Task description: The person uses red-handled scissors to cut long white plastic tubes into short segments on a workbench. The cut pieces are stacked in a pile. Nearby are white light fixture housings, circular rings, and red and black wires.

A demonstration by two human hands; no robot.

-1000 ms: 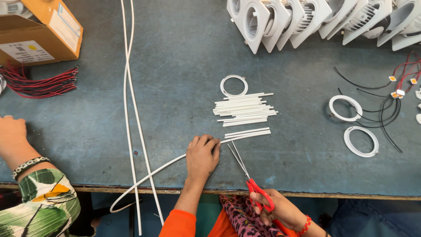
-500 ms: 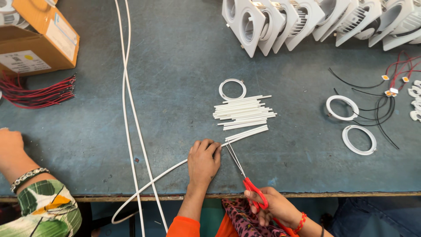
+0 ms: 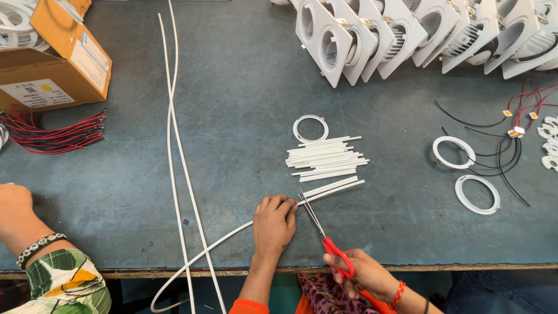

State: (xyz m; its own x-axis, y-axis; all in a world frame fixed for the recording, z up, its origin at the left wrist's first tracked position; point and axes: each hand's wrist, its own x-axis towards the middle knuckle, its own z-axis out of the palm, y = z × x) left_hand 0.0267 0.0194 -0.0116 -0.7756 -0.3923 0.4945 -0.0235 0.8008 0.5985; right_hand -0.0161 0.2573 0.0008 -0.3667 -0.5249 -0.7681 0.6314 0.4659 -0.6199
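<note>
Sitting at the far left of the frame is another person's forearm (image 3: 26, 224) with a beaded bracelet and a leaf-print sleeve, resting on the blue-grey table (image 3: 232, 87). Above it, in the upper left, a cardboard box (image 3: 55, 64) stands open, with a bundle of red and black wires (image 3: 55, 134) just below it. Two long white tubes (image 3: 174, 145) run from the top edge down past the table's front edge.

At lower centre the left hand (image 3: 273, 224) lies flat, fingers pressing a curved white tube (image 3: 215, 247) to the table; its end reaches out past the fingertips. Right beside those fingertips the blades of the red-handled scissors (image 3: 325, 235) stand parted at the tube. The right hand (image 3: 366, 273), at the bottom edge, grips the handles with fingers through the loops.

Just above lies a pile of cut white tube pieces (image 3: 325, 160), topped by a white ring (image 3: 310, 128). Across the upper right leans a row of white square lamp housings (image 3: 407, 29); below them lie two more white rings (image 3: 465, 174) among black wires (image 3: 500, 157).
</note>
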